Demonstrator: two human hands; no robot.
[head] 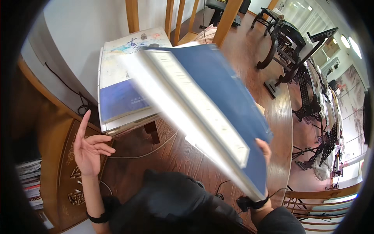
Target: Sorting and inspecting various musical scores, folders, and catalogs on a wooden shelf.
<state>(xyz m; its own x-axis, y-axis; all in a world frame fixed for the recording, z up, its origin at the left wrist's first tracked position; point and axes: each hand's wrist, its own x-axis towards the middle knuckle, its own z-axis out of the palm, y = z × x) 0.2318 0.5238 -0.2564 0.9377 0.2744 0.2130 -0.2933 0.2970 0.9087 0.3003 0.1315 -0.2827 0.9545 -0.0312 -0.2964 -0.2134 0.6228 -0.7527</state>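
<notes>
My right hand [264, 152] grips the near end of a large blue-covered book [216, 87], with a pale printed strip on its cover; motion blurs it. Its pages face left, and its far end lies over a stack on a small stand. On top of that stack is a white book [115, 67] with coloured splashes and a blue lower band, bearing writing. To the left, my left hand [90, 146] is raised empty beside the stack's near corner, index finger extended and the others partly bent. Both wrists wear black bands.
A carved wooden cabinet [65, 175] with a pile of books [30, 184] is at the left. Wooden posts [133, 17] rise behind the stack. A cable [152, 155] crosses the wood floor. Dark stands [304, 84] and a slatted wooden rack [321, 201] are at the right.
</notes>
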